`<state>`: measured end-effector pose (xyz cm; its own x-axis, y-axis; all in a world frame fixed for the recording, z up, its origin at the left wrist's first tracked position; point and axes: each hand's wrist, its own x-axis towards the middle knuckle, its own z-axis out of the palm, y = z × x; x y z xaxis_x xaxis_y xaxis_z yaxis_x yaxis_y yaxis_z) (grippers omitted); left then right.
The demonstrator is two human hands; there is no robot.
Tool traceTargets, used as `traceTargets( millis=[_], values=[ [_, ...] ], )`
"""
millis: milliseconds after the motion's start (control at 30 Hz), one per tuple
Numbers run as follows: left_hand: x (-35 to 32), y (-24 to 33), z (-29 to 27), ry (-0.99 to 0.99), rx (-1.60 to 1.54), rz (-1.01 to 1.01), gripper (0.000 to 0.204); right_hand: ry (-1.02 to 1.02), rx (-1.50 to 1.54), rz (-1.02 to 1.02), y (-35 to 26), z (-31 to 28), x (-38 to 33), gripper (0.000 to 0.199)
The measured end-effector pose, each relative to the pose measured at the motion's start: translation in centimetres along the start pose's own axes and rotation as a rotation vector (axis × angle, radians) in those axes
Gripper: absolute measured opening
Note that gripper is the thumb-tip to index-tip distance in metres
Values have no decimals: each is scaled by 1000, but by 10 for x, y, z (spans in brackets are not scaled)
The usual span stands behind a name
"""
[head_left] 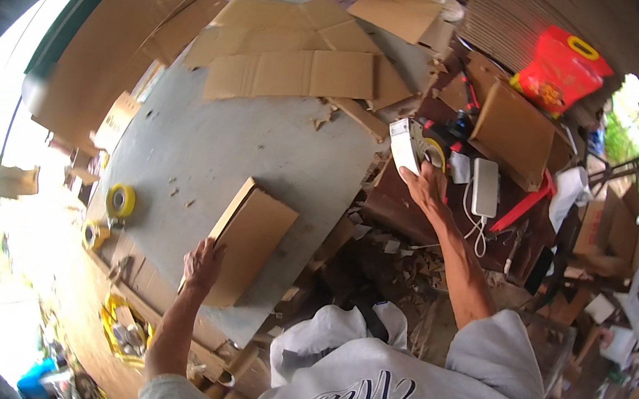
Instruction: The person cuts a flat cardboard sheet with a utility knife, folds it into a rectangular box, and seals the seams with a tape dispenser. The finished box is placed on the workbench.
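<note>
My left hand (203,266) is closed on the left edge of a flat brown cardboard box (257,242), which lies on the near part of a grey tabletop (202,146). Off to the right, my right hand (425,187) grips a white oblong object (405,143) with dark marks at its far end; its exact kind is unclear. Just beside that hand is a roll of yellowish tape (435,155), partly hidden. A white power bank (485,187) with a cable lies to the right of my right hand.
Flattened cardboard sheets (294,75) cover the table's far side. A yellow tape roll (120,201) sits at its left edge. Across the brown side table are a cardboard box (512,134), a red bag (562,71) and a red tool (528,202). Cardboard scraps litter the floor.
</note>
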<state>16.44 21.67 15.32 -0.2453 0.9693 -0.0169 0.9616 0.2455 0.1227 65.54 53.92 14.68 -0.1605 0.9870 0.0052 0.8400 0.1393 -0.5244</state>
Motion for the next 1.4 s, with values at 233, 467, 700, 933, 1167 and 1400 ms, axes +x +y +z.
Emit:
traceTargets(
  millis=[233, 467, 700, 933, 1167, 1400],
  values=[
    [4, 4, -7, 79, -154, 41, 28, -233, 250, -479, -118, 25, -107, 59],
    [9, -3, -18, 201, -414, 181, 30, -695, 817, -470, -223, 75, -196, 36],
    [4, -20, -21, 65, -751, 106, 43, -1056, 749, -282, -250, 126, -197, 39],
    [13, -48, -8, -98, -1263, 24, 34, -1113, 695, -166, -267, 136, -179, 40],
    [27, -56, -30, -359, -1566, -46, 24, -1182, 687, -4, -282, 130, -169, 42],
    [48, -54, -17, -417, -1612, -109, 27, -1208, 680, 81, -287, 125, -163, 45]
  ],
)
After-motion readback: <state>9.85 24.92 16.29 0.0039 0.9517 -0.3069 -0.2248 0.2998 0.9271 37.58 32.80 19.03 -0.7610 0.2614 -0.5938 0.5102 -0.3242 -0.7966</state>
